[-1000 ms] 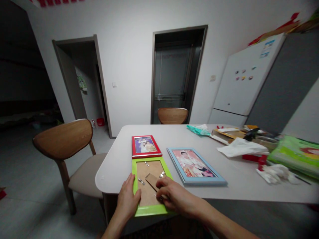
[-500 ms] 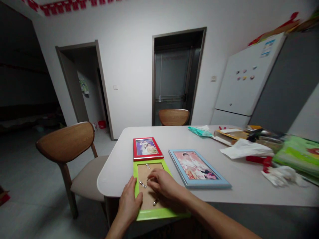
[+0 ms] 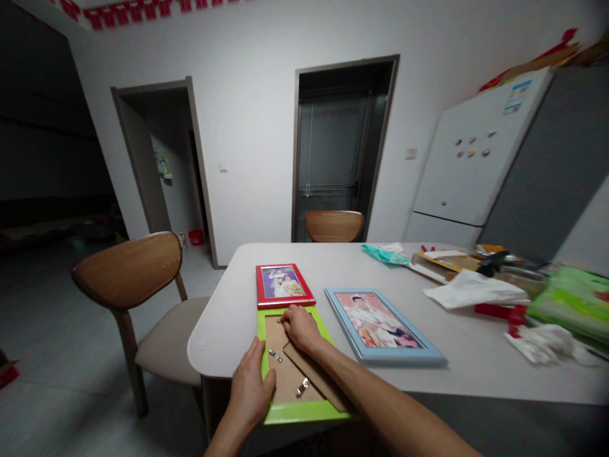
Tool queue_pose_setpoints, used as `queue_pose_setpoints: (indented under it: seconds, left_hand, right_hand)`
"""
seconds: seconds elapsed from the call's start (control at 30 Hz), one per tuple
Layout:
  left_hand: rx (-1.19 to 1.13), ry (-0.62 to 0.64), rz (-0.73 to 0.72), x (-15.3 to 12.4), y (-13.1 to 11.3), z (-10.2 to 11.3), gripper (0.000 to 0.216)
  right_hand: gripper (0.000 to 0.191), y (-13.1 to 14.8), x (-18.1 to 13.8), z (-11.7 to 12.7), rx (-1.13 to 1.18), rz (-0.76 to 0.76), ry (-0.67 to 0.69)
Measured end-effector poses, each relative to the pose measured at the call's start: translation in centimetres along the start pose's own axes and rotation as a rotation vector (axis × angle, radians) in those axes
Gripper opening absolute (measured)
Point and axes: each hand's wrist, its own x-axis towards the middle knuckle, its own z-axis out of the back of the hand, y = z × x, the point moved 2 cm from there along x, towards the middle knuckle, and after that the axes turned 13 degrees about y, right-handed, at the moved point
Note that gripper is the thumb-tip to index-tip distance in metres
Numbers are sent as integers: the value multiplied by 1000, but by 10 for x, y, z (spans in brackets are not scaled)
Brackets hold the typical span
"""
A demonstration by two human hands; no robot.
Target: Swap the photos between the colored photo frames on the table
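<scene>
A green picture frame (image 3: 291,414) lies back side up at the near table edge, its brown backing board (image 3: 285,371) showing. My left hand (image 3: 252,384) holds the frame's left side, thumb lying over the border. With its fingers pinched, my right hand (image 3: 301,327) is at the board's upper part, on a small metal clip mostly hidden under the fingertips. One metal clip (image 3: 275,355) sits by the left border and another metal clip (image 3: 302,386) near the bottom. A brown stand leg (image 3: 316,374) runs slantwise under my right forearm, which covers part of the board.
Beyond the green frame lies a red picture frame (image 3: 286,303); a blue picture frame (image 3: 404,357) lies to the right. White paper (image 3: 476,289), gloves (image 3: 547,343) and a green package (image 3: 571,298) crowd the table's right side. A wooden chair (image 3: 130,270) stands at left.
My right hand has moved up the board from its middle to the upper clip. The lower clip and the stand leg now show more. My left hand stays on the frame's left side.
</scene>
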Motion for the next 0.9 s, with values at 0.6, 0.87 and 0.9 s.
queue_pose_setpoints:
  seconds: [0.6,0.87,0.9]
  left_hand:
    - [-12,6,32,0,1,-6,54]
    - [-62,41,36,1,-8,-1,51]
    - [-114,28,26,2,-12,1,48]
  right_hand:
    - [26,-7,-96,28,91,117,148]
    - [27,-8,-90,40,187,96,27]
    - [25,-6,-90,44,189,104,4]
